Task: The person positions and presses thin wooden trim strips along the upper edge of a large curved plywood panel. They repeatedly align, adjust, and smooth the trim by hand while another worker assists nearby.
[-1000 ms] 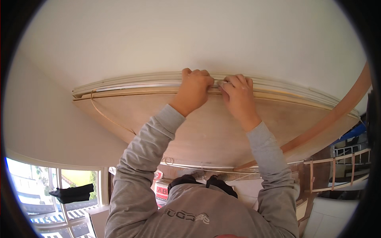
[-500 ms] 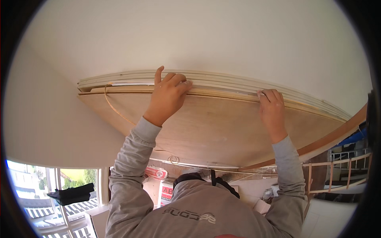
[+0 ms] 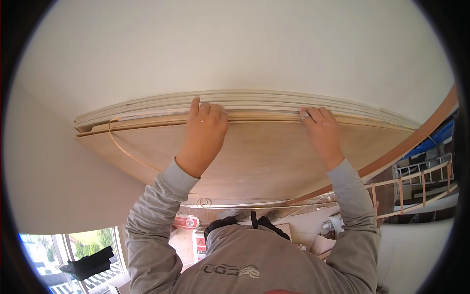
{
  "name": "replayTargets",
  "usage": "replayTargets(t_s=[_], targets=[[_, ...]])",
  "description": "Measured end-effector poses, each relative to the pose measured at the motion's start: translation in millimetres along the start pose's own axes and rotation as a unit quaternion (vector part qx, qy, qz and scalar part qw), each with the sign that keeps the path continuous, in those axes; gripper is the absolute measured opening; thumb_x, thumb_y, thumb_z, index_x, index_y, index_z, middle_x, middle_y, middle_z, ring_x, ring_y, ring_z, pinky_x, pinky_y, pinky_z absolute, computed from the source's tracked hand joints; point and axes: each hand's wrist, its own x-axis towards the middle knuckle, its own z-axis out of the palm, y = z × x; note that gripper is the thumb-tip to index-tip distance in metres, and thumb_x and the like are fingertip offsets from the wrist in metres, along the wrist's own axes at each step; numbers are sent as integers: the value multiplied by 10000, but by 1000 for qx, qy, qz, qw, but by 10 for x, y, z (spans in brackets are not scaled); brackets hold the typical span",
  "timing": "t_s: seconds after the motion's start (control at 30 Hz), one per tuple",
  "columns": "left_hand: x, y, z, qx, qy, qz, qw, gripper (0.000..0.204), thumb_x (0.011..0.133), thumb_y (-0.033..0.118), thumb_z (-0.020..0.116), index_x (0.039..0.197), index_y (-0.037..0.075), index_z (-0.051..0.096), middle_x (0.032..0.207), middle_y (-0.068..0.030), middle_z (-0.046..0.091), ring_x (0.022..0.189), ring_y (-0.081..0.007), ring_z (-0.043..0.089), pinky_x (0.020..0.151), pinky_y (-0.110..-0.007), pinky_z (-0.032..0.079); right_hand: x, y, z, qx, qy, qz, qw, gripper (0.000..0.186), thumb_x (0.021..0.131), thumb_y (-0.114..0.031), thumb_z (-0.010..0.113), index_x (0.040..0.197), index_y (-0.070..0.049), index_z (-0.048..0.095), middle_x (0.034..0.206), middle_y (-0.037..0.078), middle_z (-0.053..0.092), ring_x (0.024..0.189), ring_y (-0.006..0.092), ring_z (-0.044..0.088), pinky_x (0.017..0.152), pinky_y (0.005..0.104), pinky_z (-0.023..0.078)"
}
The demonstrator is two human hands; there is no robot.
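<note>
Fingers [image 3: 208,111] of the left hand [image 3: 203,134] lie close together and flat, their tips pressed on the thin pale edge strip [image 3: 259,115] that runs along the front edge of the plywood panel [image 3: 254,157]; the palm rests on the panel's broad face. The right hand [image 3: 320,132] sits well apart along the same edge, its fingers also together and laid flat, tips on the strip. Neither hand pinches anything; both press.

From the head view, the only one, the panel stands against a white wall [image 3: 235,49], and beyond its edge run several pale stacked mouldings [image 3: 245,98]. At the left end a loose tail of the strip [image 3: 120,144] curls away from the edge, not stuck down.

To do this pressing well, I judge that firm, even pressure with flat fingertips matters, keeping the strip flush with the edge line so it does not creep sideways. The curled tail looks the likeliest spot to lift or kink, so it wants care.
</note>
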Motion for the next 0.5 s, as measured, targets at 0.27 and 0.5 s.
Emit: replayTargets(t_s=[0.27, 0.5], targets=[[9, 15, -62, -49, -8, 6, 999, 388, 825, -27, 585, 1205, -18, 662, 954, -126, 603, 865, -304, 602, 1022, -512, 518, 129, -47, -56, 42, -9, 7, 999, 309, 836, -67, 646, 1135, -51, 720, 960, 49, 650, 913, 237, 623, 796, 395, 535], [31, 42, -35, -70, 25, 8, 997, 380, 818, -44, 585, 1187, -22, 673, 1016, -121, 618, 888, -306, 597, 1034, -530, 512, 411, -569, 114, 122, 56, -17, 991, 252, 798, -65, 691, 1045, -35, 733, 941, 63, 637, 910, 250, 636, 816, 401, 542]])
